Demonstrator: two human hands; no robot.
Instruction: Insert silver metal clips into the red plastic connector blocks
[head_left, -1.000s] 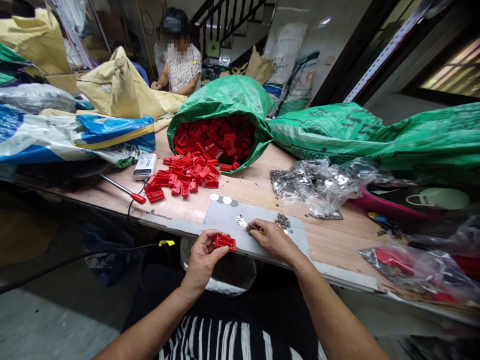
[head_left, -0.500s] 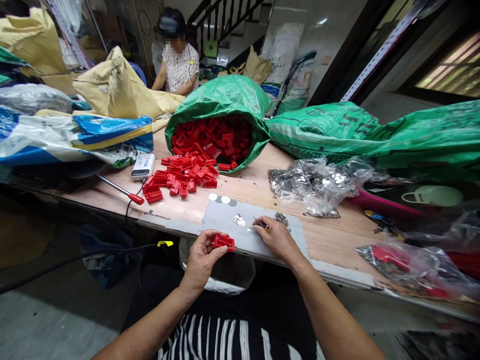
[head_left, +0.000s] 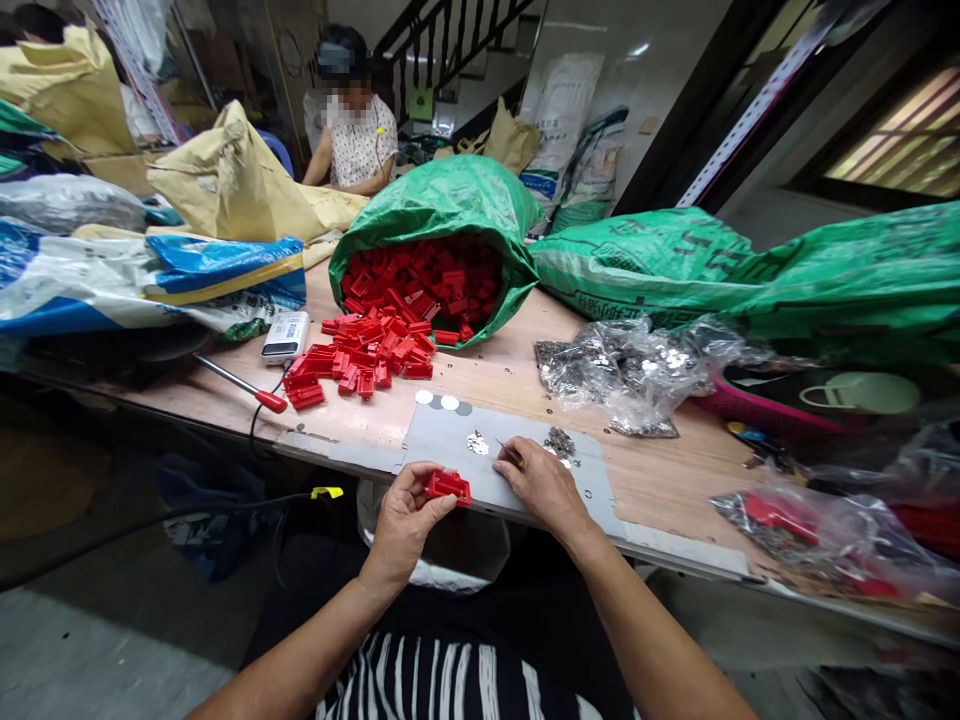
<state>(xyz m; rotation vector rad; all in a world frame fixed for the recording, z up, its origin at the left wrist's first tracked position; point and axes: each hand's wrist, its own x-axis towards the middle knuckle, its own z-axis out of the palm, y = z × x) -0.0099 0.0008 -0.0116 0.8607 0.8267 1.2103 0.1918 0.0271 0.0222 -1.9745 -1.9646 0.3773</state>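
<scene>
My left hand (head_left: 405, 512) is closed on a small red plastic housing (head_left: 448, 487), held open side up at the table's front edge. Over the grey mat (head_left: 439, 440) my right hand (head_left: 544, 485) is closed around a thin pointed tool (head_left: 511, 453), its handle mostly hidden by the fingers. The right fingertips are low at the mat; whether they also pinch a small part cannot be made out. Ahead and left of them lies a little pile of shiny metal pieces (head_left: 477, 442). A darker heap of small metal parts (head_left: 559, 441) sits beyond my right hand.
Red housings (head_left: 375, 350) spill from a green sack (head_left: 450, 195). Left are a white power bank (head_left: 286, 335) and a red-handled rod (head_left: 240, 382). Clear bags of metal parts (head_left: 630, 370) lie to the right, near a pink basin (head_left: 750, 405). A person (head_left: 356, 130) sits behind.
My right hand has shifted slightly left and toward me, bringing its fingertips closer to the red housing. The tool tip now points less visibly past the fingers. My left hand stays nearly still.
</scene>
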